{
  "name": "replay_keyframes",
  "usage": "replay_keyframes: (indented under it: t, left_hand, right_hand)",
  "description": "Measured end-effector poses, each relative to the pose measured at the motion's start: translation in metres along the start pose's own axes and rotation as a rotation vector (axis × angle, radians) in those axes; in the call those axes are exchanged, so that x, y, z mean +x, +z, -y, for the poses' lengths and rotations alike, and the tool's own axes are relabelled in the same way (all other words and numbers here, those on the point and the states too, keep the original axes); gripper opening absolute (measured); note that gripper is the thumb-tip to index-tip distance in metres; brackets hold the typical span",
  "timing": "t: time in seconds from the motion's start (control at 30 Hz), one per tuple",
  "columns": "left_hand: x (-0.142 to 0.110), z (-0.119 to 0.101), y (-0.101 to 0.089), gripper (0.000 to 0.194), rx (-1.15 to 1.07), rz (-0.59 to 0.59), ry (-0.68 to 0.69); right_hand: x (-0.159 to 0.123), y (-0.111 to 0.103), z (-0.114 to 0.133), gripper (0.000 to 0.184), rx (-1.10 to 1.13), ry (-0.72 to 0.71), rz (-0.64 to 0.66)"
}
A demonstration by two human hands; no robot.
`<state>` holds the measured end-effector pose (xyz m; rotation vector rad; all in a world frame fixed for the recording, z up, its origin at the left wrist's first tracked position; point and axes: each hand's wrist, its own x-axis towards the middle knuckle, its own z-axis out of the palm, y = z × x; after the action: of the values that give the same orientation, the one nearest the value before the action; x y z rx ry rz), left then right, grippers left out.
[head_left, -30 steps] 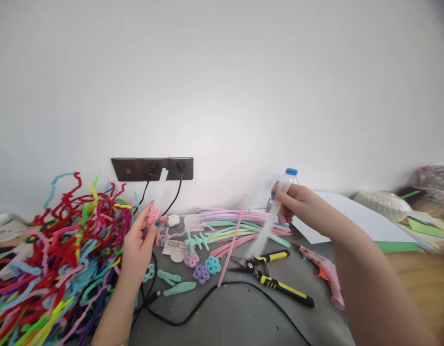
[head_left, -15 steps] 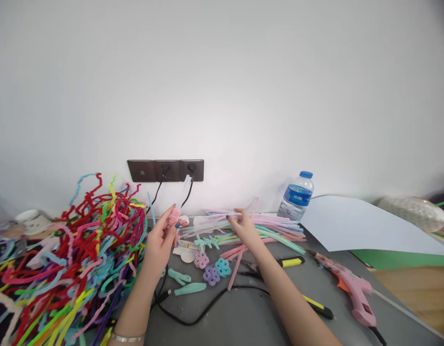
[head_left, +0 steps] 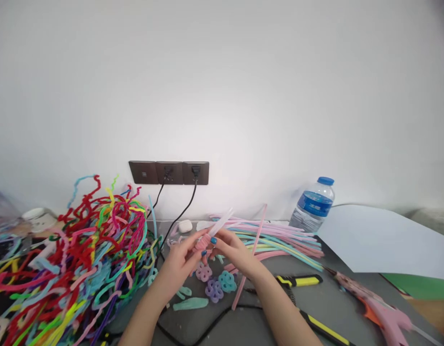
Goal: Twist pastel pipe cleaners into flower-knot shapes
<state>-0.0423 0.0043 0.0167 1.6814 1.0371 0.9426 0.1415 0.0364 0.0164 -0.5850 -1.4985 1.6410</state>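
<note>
My left hand has its fingers closed on a pink pipe cleaner coil. The coil is wound around a translucent white stick that points up and to the right. At the coil's other side, my right hand pinches it by the stick, thumb on top; some of its fingers are hidden. Just below my hands lie looped flowers in pink, purple and blue. A mint folded piece rests nearer to me.
A big tangle of coloured pipe cleaners fills the left. Behind my right hand lie straight pastel pipe cleaners. To the right are a water bottle, yellow-black pliers, white paper and a pink glue gun. A black cable crosses the front.
My right hand has come left from the straight pipe cleaners to the pink coil. My left hand has moved right and down with the coil. The view has shifted slightly.
</note>
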Motion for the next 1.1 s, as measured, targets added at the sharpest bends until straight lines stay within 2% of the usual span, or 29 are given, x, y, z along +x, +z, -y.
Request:
replay_keyframes:
  t: [0.1, 0.17, 0.3, 0.43, 0.53, 0.63, 0.7, 0.77, 0.87, 1.0, 1.1]
  left_hand:
    - [0.001, -0.002, 0.001, 0.052, 0.083, 0.045, -0.035]
    - [0.001, -0.003, 0.002, 0.051, 0.134, 0.053, -0.028]
    - [0.001, 0.000, 0.005, 0.055, 0.129, 0.070, -0.017]
    - [0.001, 0.011, 0.007, 0.074, 0.040, 0.024, -0.058]
    - [0.002, 0.019, 0.008, 0.082, -0.057, -0.038, -0.066]
    - [0.002, 0.019, 0.008, 0.086, -0.104, -0.036, -0.097]
    - [0.001, 0.015, 0.006, 0.081, -0.098, 0.000, -0.123]
    - [-0.001, 0.009, 0.004, 0.067, -0.069, 0.024, -0.143]
    - [-0.003, 0.001, 0.002, 0.052, -0.014, 0.000, -0.169]
    - [-0.004, 0.001, 0.007, 0.058, -0.034, 0.009, -0.146]
    - [-0.003, 0.005, 0.013, 0.062, -0.001, -0.002, -0.126]
  right_hand:
    - [0.001, -0.002, -0.018, 0.033, 0.100, 0.018, -0.142]
    - [0.001, -0.002, -0.023, 0.034, 0.148, 0.032, -0.189]
    - [-0.002, -0.001, -0.019, 0.035, 0.118, 0.086, -0.094]
    - [-0.003, -0.001, -0.018, 0.035, 0.071, 0.116, -0.091]
    - [-0.005, 0.001, -0.022, 0.037, 0.126, 0.172, -0.058]
    - [-0.007, 0.002, -0.025, 0.038, 0.196, 0.235, -0.013]
    - [-0.008, 0.001, -0.025, 0.039, 0.233, 0.236, -0.021]
    - [-0.008, -0.001, -0.022, 0.039, 0.264, 0.201, -0.060]
    - [-0.008, -0.006, -0.018, 0.040, 0.279, 0.168, -0.096]
    - [-0.010, -0.005, -0.017, 0.045, 0.284, 0.193, -0.050]
    - [-0.010, 0.002, -0.020, 0.042, 0.239, 0.221, -0.005]
